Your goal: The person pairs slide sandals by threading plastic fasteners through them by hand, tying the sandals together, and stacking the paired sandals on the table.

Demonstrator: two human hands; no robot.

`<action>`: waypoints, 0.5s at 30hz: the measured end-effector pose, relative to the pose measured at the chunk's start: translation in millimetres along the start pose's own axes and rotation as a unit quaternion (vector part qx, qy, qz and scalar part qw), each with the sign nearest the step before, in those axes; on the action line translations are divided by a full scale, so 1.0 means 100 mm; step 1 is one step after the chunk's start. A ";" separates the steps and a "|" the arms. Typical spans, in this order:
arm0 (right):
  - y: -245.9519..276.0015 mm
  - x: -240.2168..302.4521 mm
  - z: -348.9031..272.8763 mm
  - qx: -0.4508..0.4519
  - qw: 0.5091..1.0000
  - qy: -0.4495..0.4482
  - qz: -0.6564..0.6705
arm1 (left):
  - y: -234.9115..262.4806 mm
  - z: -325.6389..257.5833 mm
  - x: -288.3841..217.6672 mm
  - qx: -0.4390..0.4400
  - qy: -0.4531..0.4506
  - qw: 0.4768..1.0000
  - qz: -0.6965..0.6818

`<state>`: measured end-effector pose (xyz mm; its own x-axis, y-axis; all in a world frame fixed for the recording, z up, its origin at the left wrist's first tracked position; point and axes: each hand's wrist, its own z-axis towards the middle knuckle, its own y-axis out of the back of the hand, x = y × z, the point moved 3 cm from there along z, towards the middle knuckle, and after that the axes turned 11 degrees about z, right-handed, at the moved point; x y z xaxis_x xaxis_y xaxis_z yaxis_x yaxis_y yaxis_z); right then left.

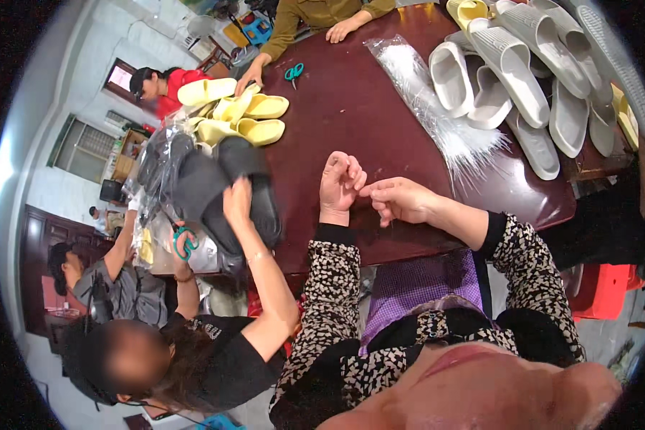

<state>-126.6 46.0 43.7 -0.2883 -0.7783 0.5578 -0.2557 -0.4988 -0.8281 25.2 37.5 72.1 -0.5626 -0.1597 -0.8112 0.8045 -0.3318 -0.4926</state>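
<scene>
My two hands meet above the near part of the dark red table. My left hand is turned palm up with its fingers curled in. My right hand points inward from the right, thumb and index finger pinched, their tips touching the left hand's fingers. Whatever lies between the fingertips, if anything, is too small to make out. Just beyond my right hand lies a bundle of thin white plastic strands, spilling out of a clear plastic sleeve.
Grey slippers pile up at the far right. Yellow slippers sit at the left, by a co-worker's hand. Closer, another co-worker's hand touches black slippers. Green scissors lie on the table. A red stool stands at right.
</scene>
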 end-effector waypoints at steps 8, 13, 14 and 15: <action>-0.08 0.50 -0.20 -0.092 0.983 0.152 -0.047 | 0.23 0.00 0.01 -0.085 0.031 0.995 0.031; 0.11 0.82 -0.22 -0.155 0.961 0.220 -0.058 | 0.12 -0.01 0.05 -0.114 0.075 0.988 0.066; 0.16 0.87 -0.23 -0.154 0.962 0.220 -0.057 | 0.10 -0.02 0.05 -0.109 0.085 0.988 0.069; 0.21 0.93 -0.25 -0.145 0.959 0.237 -0.051 | 0.09 -0.03 0.06 -0.105 0.096 0.987 0.072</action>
<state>-181.6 -27.3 79.8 -0.6173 -0.4359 0.6549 -0.5314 -0.3828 -0.7557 29.7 36.4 62.0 -0.4087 -0.0064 -0.9127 0.9070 -0.1142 -0.4053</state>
